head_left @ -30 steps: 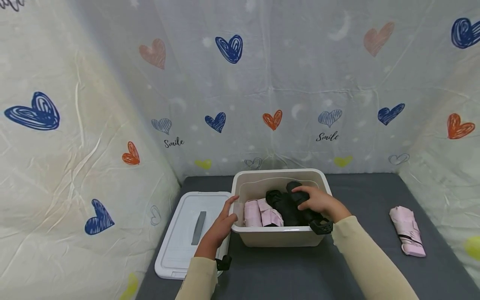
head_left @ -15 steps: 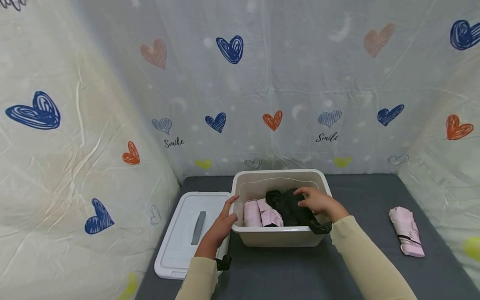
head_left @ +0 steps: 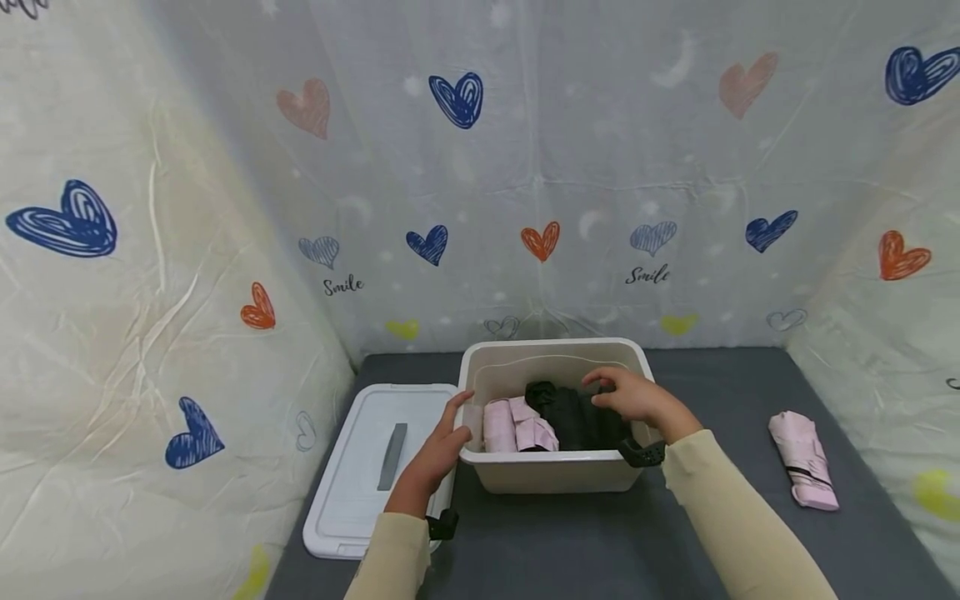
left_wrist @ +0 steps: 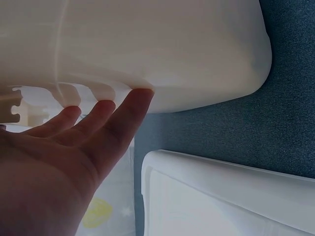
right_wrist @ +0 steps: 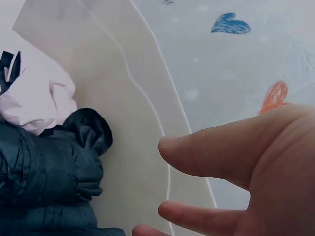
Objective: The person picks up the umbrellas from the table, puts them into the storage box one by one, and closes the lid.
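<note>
A cream plastic storage box (head_left: 555, 477) stands on the dark cloth. Inside lie pink rolled cloth bundles (head_left: 500, 427) at the left and black rolled bundles (head_left: 573, 415) of thin, creased cloth beside them. My left hand (head_left: 432, 462) rests at the box's left side, straight fingertips against the outer wall under the rim in the left wrist view; its thumb is near the rim. Over the right part of the box hovers my right hand (head_left: 637, 398), fingers spread and apart from the black bundles. In the right wrist view, nothing is between its thumb and fingers (right_wrist: 202, 219).
A white lid (head_left: 348, 483) with a grey handle lies left of the box. Another pink rolled bundle (head_left: 802, 458) with a black band lies at the far right. A printed curtain (head_left: 495, 183) closes off the back and sides.
The right hand has lowered a black bundle, tilted up one second ago, into the box and let go of it. The left hand has stayed at the box's left side.
</note>
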{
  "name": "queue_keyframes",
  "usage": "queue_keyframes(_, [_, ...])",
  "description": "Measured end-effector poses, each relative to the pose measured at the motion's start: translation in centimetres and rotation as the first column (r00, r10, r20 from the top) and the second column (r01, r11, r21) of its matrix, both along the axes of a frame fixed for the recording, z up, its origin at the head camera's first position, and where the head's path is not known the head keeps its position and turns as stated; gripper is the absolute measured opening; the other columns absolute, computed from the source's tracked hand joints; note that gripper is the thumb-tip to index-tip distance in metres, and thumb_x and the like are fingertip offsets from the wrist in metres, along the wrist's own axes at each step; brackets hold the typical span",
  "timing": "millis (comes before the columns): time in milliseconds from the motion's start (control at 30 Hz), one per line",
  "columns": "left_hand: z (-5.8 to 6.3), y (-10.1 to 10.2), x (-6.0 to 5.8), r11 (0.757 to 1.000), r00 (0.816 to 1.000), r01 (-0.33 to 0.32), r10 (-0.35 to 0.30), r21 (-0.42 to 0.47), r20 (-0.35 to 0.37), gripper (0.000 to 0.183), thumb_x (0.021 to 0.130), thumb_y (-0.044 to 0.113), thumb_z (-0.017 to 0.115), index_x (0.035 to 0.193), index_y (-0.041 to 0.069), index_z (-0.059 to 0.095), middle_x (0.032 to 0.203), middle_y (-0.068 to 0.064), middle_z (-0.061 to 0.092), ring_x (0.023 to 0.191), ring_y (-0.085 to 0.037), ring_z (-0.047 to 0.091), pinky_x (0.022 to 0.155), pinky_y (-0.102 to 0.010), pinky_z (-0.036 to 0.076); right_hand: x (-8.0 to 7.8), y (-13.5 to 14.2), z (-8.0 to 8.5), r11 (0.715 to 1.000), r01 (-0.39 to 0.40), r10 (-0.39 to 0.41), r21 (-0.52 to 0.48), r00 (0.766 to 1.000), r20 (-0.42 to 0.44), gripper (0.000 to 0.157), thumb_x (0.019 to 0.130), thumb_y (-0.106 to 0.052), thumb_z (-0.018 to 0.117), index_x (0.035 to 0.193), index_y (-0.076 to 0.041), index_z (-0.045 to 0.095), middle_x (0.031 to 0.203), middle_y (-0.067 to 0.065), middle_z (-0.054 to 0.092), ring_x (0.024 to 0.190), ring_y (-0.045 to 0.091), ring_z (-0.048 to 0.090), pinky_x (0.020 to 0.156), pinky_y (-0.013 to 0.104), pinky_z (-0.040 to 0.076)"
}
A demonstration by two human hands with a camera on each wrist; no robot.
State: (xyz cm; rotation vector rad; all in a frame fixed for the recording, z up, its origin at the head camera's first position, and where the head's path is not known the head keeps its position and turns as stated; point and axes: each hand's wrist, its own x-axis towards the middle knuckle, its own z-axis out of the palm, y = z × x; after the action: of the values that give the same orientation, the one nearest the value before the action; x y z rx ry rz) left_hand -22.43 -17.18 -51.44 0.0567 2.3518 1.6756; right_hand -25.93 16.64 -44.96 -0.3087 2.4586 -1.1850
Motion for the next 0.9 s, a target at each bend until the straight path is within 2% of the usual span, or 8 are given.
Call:
queue_keyframes(233, [0.2,0.2,-0.3,1.000,1.000,0.014,-0.014,0.002,0.013,0.068,0.088,0.011,0.040,0.150,0.034,0.023,0.160,-0.013,0.016,0.137,-0.037,0.029,0.102,-0.059,0.032,0.7,0.6,0.7,1.000,-0.011,0.011,0.001,0.999,-0.033,0.038,0.096,-0.014,0.055,0.133,-0.013,0.054,0.141,0.027,0.043,0.097,0.033,0.056,0.064,0.038,0.046])
queue_keyframes(333, [1.2,0.3,0.1,1.000,1.000,0.017,-0.017,0.009,0.025,0.068,0.088,0.009,0.040,0.151,0.030,0.023,0.160,-0.015,0.016,0.137,-0.038,0.029,0.103,-0.059,0.032,1.2,0.9,1.2,0.999,-0.024,0.026,0.023,0.997,-0.075,0.038,0.096,-0.017,0.055,0.133,-0.014,0.054,0.141,0.024,0.045,0.116,0.036,0.053,0.079,0.044,0.049])
queue_keyframes(400, [2.1,0.5,0.5,1.000,0.999,0.020,-0.020,0.006,0.031,0.068,0.088,0.009,0.040,0.151,0.028,0.023,0.159,-0.015,0.016,0.136,-0.037,0.029,0.103,-0.059,0.032,1.6,1.2,1.5,0.999,-0.027,0.030,0.025,0.995,-0.093,0.038,0.096,-0.018,0.055,0.134,-0.014,0.054,0.141,0.022,0.046,0.124,0.040,0.049,0.089,0.049,0.047])
queue_keyframes(500, [3.3,0.6,1.2,1.000,0.999,0.026,-0.026,-0.005,0.033,0.067,0.088,0.008,0.040,0.151,0.026,0.023,0.159,-0.016,0.017,0.135,-0.037,0.031,0.102,-0.058,0.034,2.2,1.8,1.9,1.000,-0.027,0.028,0.009,0.993,-0.116,0.038,0.097,-0.018,0.054,0.134,-0.013,0.054,0.143,0.021,0.045,0.130,0.044,0.045,0.097,0.053,0.044])
queue_keyframes(633, [3.8,0.6,1.5,1.000,0.999,0.026,-0.026,-0.001,0.029,0.067,0.088,0.008,0.040,0.151,0.026,0.024,0.158,-0.017,0.018,0.135,-0.038,0.031,0.102,-0.057,0.033,2.9,2.8,2.5,1.000,-0.013,0.012,-0.006,0.991,-0.136,0.038,0.097,-0.019,0.053,0.135,-0.013,0.053,0.145,0.021,0.044,0.130,0.047,0.043,0.097,0.055,0.044])
queue_keyframes(667, [3.7,0.6,1.5,1.000,0.999,0.025,-0.025,0.004,0.030,0.067,0.089,0.008,0.040,0.151,0.026,0.024,0.158,-0.017,0.018,0.135,-0.038,0.031,0.103,-0.057,0.033,3.1,3.1,2.6,1.000,-0.007,0.006,-0.005,0.990,-0.142,0.038,0.097,-0.019,0.053,0.135,-0.013,0.053,0.145,0.021,0.044,0.130,0.047,0.043,0.097,0.055,0.044])
queue_keyframes(900, [-0.3,0.1,-0.3,1.000,1.000,-0.008,0.008,-0.009,0.021,0.066,0.089,0.014,0.040,0.148,0.039,0.025,0.159,-0.010,0.018,0.137,-0.036,0.030,0.103,-0.060,0.032,4.0,5.6,2.9,0.999,0.048,-0.052,-0.026,0.983,-0.178,0.041,0.097,-0.019,0.054,0.138,-0.010,0.050,0.142,0.025,0.046,0.125,0.047,0.048,0.092,0.055,0.047])
